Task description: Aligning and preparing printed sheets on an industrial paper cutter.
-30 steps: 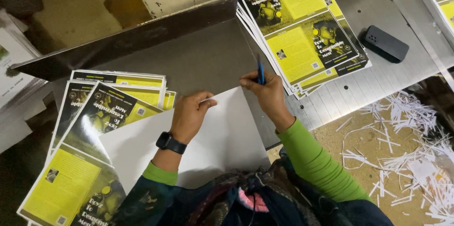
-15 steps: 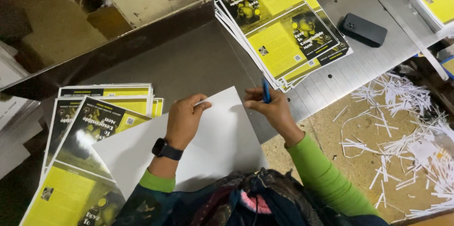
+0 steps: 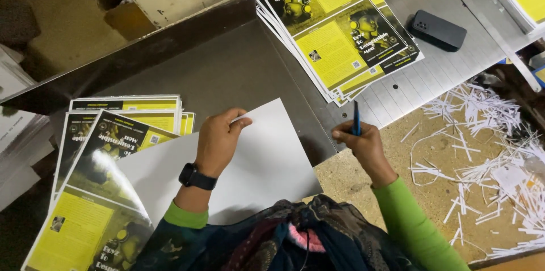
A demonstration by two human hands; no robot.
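Fingers (image 3: 235, 120) of the left hand (image 3: 218, 140) are curled over the upper edge of a blank white sheet (image 3: 267, 157), pinching it lightly near its top corner; the sheet lies face-down at centre frame, partly over the desk (image 3: 227, 66) edge. The right hand (image 3: 363, 143), just right of the sheet and apart from it, is closed around a blue pen (image 3: 356, 119) held upright, tip downward.

At lower left sits a fanned stack of yellow-and-black printed sheets (image 3: 108, 152) — the white sheet overlaps its right side. A second, thicker fanned stack (image 3: 338, 27) lies at upper centre, well apart from both hands. A dark phone (image 3: 438, 30) rests to the right of that stack, and paper trimmings (image 3: 488, 135) litter the floor at right.

As a judgement, the sorting looks about midway: both stacks hold a fair number of sheets, one sheet is turned over in hand, and nothing is yet written on its white back.
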